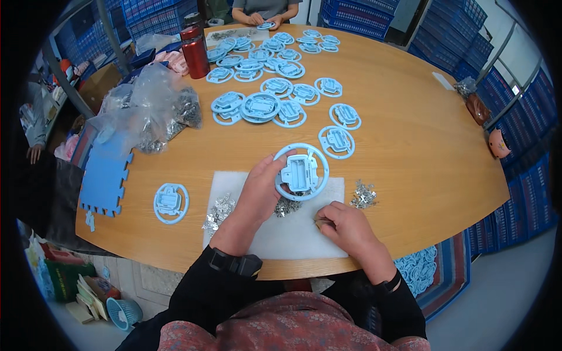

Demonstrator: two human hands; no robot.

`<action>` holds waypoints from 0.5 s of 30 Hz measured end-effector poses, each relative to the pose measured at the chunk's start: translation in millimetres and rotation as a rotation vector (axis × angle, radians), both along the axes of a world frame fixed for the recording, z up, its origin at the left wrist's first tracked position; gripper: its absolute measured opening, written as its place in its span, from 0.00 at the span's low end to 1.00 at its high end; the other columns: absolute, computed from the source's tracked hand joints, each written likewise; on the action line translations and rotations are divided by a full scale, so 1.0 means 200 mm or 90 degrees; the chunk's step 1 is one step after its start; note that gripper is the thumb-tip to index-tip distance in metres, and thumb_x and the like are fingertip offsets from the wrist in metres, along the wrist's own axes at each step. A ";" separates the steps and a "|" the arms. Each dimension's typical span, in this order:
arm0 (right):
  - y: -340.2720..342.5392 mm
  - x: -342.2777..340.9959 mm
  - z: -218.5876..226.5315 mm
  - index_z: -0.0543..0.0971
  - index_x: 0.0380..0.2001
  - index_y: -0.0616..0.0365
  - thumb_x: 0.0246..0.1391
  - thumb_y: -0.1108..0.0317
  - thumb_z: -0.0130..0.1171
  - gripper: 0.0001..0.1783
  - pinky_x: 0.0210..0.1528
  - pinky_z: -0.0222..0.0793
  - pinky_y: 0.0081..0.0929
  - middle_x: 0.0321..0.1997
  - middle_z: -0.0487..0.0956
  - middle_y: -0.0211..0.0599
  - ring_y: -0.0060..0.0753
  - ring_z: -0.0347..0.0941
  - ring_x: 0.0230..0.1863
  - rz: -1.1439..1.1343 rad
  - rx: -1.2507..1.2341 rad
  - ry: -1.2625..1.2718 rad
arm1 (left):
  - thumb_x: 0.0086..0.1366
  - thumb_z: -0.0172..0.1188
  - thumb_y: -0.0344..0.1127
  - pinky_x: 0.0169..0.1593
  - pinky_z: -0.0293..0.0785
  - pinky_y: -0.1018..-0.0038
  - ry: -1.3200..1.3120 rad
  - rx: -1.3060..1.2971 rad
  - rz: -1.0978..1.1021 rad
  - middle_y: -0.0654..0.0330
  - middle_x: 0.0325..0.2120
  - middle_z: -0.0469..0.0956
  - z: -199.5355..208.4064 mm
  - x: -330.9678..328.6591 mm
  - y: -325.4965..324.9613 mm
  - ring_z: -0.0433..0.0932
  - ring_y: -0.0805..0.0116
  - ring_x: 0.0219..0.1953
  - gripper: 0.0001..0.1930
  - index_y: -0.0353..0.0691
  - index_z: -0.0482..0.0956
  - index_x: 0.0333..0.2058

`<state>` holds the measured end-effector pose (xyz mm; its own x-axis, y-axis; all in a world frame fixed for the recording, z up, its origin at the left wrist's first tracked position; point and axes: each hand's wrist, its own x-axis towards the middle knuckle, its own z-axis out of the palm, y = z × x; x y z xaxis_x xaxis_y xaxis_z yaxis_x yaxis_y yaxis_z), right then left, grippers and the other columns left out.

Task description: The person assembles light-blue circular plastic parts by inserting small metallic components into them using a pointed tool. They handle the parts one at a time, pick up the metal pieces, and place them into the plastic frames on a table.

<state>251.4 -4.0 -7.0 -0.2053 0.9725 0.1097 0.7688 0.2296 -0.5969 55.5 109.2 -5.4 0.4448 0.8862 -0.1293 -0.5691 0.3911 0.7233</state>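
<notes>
My left hand [259, 190] grips a light-blue plastic steering wheel piece [299, 174] by its left rim, holding it raised over a white foam sheet [290, 241]. The box-shaped recess in its hub faces up. My right hand [349, 229] rests low over the sheet's right side, thumb and fingers pinched together; what they hold, if anything, I cannot make out. Small silvery metal parts lie in a pile [219, 213] on the left of the sheet and a darker pile [287, 206] partly under the wheel. A third metal pile [364, 195] sits on the wood just right of the sheet.
Many similar wheels [261, 107] spread across the table [410, 128]; a single wheel [171, 203] lies at left. A red flask [195, 54], plastic bags [155, 108] and a blue foam mat [105, 178] line the left side. Another person [266, 11] works opposite. Blue crates [515, 199] stand right.
</notes>
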 end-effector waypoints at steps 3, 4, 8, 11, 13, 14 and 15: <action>0.01 0.00 0.02 0.79 0.34 0.53 0.49 0.68 0.63 0.08 0.36 0.73 0.40 0.33 0.78 0.39 0.48 0.77 0.35 0.006 -0.010 -0.009 | 0.73 0.50 0.39 0.44 0.79 0.73 0.025 0.000 -0.008 0.57 0.43 0.79 -0.01 -0.01 0.01 0.80 0.71 0.43 0.19 0.31 0.72 0.55; 0.01 0.00 0.03 0.78 0.34 0.53 0.49 0.68 0.63 0.08 0.36 0.73 0.40 0.33 0.78 0.39 0.48 0.77 0.35 0.006 -0.013 -0.009 | 0.73 0.50 0.39 0.43 0.79 0.73 0.028 0.003 -0.014 0.57 0.42 0.79 -0.01 0.00 0.01 0.81 0.71 0.42 0.19 0.32 0.73 0.55; 0.00 0.00 0.03 0.78 0.33 0.53 0.48 0.68 0.63 0.07 0.35 0.73 0.40 0.32 0.78 0.38 0.47 0.77 0.34 -0.023 -0.001 0.006 | 0.74 0.50 0.41 0.39 0.79 0.75 0.046 0.008 -0.025 0.60 0.39 0.80 -0.04 0.01 0.02 0.81 0.74 0.38 0.18 0.34 0.74 0.54; 0.01 0.02 0.02 0.78 0.32 0.53 0.48 0.68 0.63 0.07 0.34 0.73 0.40 0.32 0.78 0.38 0.47 0.77 0.34 -0.048 0.020 -0.013 | 0.74 0.51 0.42 0.38 0.78 0.77 0.059 0.009 -0.016 0.62 0.37 0.80 -0.02 0.01 0.01 0.80 0.76 0.35 0.17 0.35 0.75 0.52; 0.02 0.03 0.01 0.77 0.32 0.53 0.47 0.68 0.63 0.07 0.34 0.74 0.39 0.32 0.78 0.37 0.46 0.77 0.34 -0.059 0.040 -0.041 | 0.74 0.51 0.42 0.37 0.78 0.78 0.068 0.013 -0.016 0.63 0.36 0.80 -0.03 0.00 0.01 0.80 0.77 0.35 0.17 0.35 0.76 0.51; 0.03 0.03 0.00 0.77 0.32 0.52 0.47 0.68 0.64 0.08 0.34 0.74 0.40 0.32 0.78 0.37 0.46 0.77 0.34 -0.056 0.048 -0.052 | 0.74 0.51 0.42 0.36 0.77 0.79 0.073 0.014 -0.014 0.63 0.36 0.80 -0.04 0.00 0.01 0.80 0.78 0.34 0.17 0.35 0.76 0.51; 0.03 0.03 -0.02 0.77 0.32 0.52 0.46 0.68 0.64 0.08 0.34 0.74 0.40 0.32 0.77 0.36 0.46 0.77 0.34 -0.051 0.056 -0.066 | 0.74 0.51 0.42 0.36 0.77 0.79 0.077 0.015 -0.011 0.63 0.36 0.80 -0.05 0.00 0.01 0.79 0.79 0.34 0.17 0.35 0.76 0.51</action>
<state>257.7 2.5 -10.3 -0.1418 0.9738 0.1776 0.8431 0.2128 -0.4939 54.9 111.4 -14.6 0.4423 0.8820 -0.1627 -0.4704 0.3826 0.7952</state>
